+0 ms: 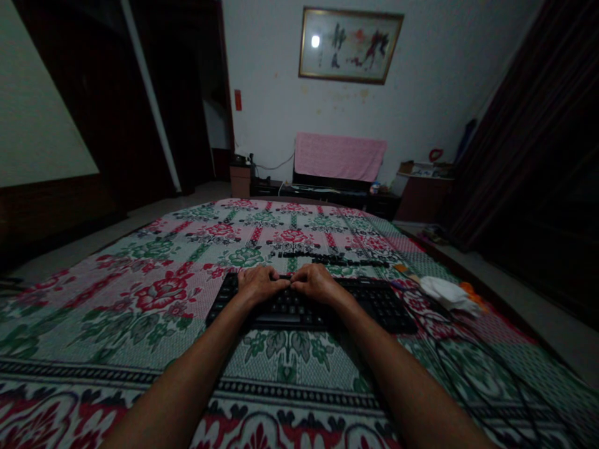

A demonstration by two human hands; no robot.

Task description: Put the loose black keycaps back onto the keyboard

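A black computer keyboard [285, 318] lies flat on the patterned bedspread, crossed by both of my forearms. My left hand [260, 284] rests on its upper left part, fingers curled and thumb pointing right. My right hand [316, 282] is over the upper middle keys, its fingertips pinched together. The two hands almost meet at the top rows, and whatever is between the fingertips is too small and dark to see. Behind the keyboard runs an uneven line of small loose black pieces that look like keycaps [346, 260].
A brush [406, 272], a crumpled white cloth [447, 293] and an orange item [472, 294] lie right of the keyboard. A black cable [486, 349] loops over the bedspread [154, 318] at the right. A pink cloth [339, 156] hangs by the far wall.
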